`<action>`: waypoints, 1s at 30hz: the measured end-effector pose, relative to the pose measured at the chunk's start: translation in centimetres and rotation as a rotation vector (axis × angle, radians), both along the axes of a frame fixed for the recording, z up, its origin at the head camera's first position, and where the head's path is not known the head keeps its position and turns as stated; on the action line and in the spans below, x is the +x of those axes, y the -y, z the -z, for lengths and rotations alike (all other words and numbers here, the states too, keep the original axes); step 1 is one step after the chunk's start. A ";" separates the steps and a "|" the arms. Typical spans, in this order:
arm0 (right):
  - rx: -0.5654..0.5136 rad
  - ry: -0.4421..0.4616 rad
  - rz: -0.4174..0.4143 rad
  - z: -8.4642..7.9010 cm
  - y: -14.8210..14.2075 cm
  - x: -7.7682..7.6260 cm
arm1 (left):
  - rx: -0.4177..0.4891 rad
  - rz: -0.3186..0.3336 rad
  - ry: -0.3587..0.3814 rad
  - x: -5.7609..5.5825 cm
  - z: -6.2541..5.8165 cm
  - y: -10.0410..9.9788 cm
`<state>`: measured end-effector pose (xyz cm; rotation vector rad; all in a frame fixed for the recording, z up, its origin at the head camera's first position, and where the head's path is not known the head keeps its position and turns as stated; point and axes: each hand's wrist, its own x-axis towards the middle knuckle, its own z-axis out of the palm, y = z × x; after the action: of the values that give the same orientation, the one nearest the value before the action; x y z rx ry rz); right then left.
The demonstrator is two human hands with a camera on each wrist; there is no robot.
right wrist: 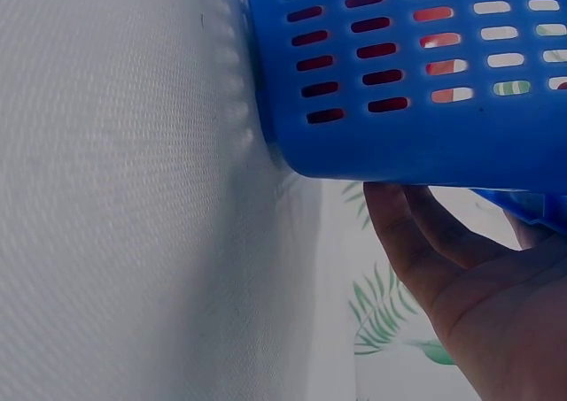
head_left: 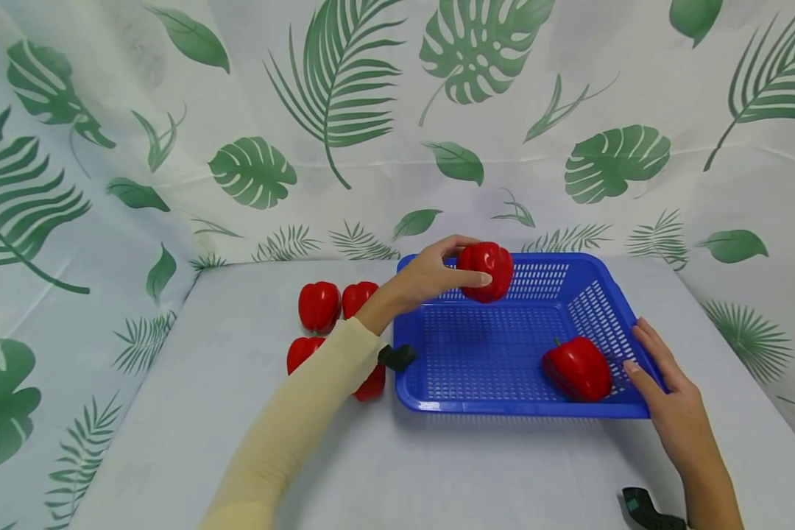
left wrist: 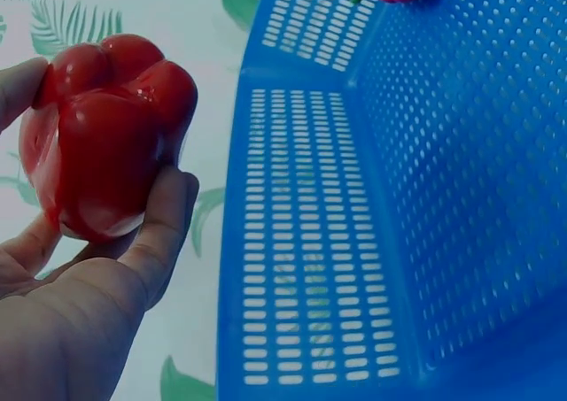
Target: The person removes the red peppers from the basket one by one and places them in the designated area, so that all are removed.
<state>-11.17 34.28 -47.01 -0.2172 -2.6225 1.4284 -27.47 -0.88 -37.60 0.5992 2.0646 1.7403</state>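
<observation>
A red bell pepper [head_left: 486,272] is gripped between the thumb and fingers of my left hand [head_left: 430,276], held up over the far left part of a blue plastic basket [head_left: 536,406]. In the left wrist view the lobed end of this pepper [left wrist: 115,135] faces the camera, beside the basket's slotted wall [left wrist: 310,242]. My right hand [head_left: 679,405] holds the basket's right rim near its front corner, thumb on top. Another red bell pepper [head_left: 578,368] lies inside the basket at the front right, its green stem showing.
Left of the basket, several red bell peppers [head_left: 319,306] sit on the white table [head_left: 172,412], partly hidden by my left forearm. A leaf-printed cloth [head_left: 371,147] hangs behind. Black wrist straps [head_left: 649,509] show at both arms.
</observation>
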 end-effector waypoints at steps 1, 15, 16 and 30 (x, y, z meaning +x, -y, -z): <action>0.000 -0.002 -0.001 0.0 0.0 0.0 | 0.003 0.001 -0.001 0.0 -0.1 0.3; -0.004 0.011 0.001 0.0 0.1 -0.1 | -0.025 -0.066 -0.058 -0.2 -0.6 4.0; -0.004 0.011 0.001 0.0 0.0 -0.1 | -0.034 -0.074 -0.063 -0.2 -0.7 4.2; -0.004 -0.008 -0.001 0.0 0.0 0.0 | -0.082 -0.130 -0.099 0.4 -0.7 7.9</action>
<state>-11.21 34.29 -47.05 -0.2107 -2.6138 1.4327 -27.12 -8.83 -36.86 0.5481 2.2775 1.7172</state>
